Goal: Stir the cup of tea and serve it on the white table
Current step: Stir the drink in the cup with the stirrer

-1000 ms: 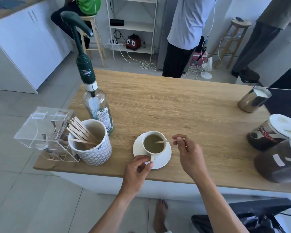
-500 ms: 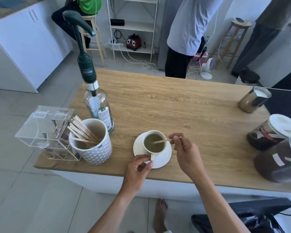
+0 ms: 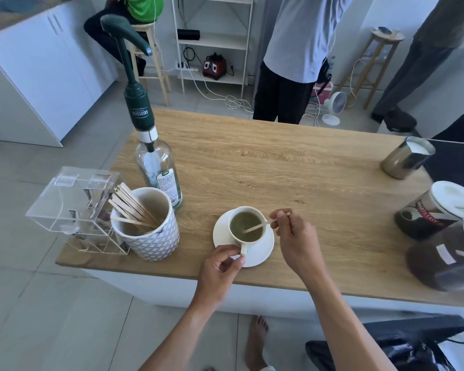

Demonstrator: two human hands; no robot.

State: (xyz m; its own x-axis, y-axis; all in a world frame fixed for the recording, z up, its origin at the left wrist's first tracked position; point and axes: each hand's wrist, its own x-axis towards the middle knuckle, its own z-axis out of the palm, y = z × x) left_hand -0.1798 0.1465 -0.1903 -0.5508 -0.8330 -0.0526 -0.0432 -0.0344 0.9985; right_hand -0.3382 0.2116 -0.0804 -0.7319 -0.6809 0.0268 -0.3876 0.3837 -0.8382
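A white cup of greenish-brown tea stands on a white saucer near the front edge of the wooden counter. My left hand pinches the cup's handle at the front. My right hand, to the right of the cup, pinches the upper end of a wooden stir stick. The stick slants down to the left, with its lower end in the tea.
Left of the cup stand a patterned white pot of wooden sticks, a clear plastic box and a glass bottle with a green pump. A metal milk jug and dark lidded jars stand at the right. People stand beyond the counter.
The stick's lower end has swept inside the cup while my right hand shifted slightly left. My left hand has stayed on the handle.
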